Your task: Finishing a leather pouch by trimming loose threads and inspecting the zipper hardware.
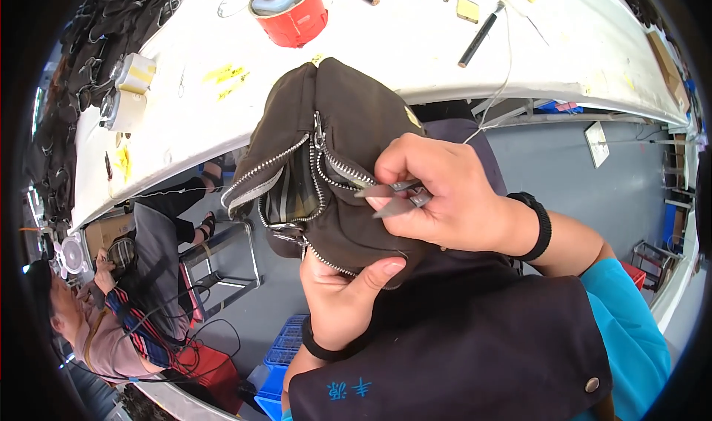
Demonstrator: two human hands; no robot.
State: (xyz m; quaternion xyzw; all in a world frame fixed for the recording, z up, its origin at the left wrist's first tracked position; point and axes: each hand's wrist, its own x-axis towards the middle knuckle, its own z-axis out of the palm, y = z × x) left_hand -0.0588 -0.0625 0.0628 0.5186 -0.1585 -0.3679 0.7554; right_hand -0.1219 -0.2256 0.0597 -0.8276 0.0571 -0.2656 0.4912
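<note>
A dark brown fabric bag [360,113] is held up in front of me at the table's near edge. Its silver-toothed zipper [256,170] gapes, so the lining [288,199] shows inside. From below, my left hand [337,306] is closed on the bag, thumb on the outside beside the zipper's lower end; its other fingers are partly hidden. Thread snips [400,207] are gripped in my right hand [463,191], their two pointed blades apart and lying over the bag's side by the zipper edge. The right fingertips touch or nearly touch the cloth there.
On the white table [222,113] stand a red tin [297,17] and two small jars [135,74]. A black-handled tool [480,39] with string lies farther right. At left, another person [96,325] sits near a metal stool [222,273]. A blue crate [285,343] is below.
</note>
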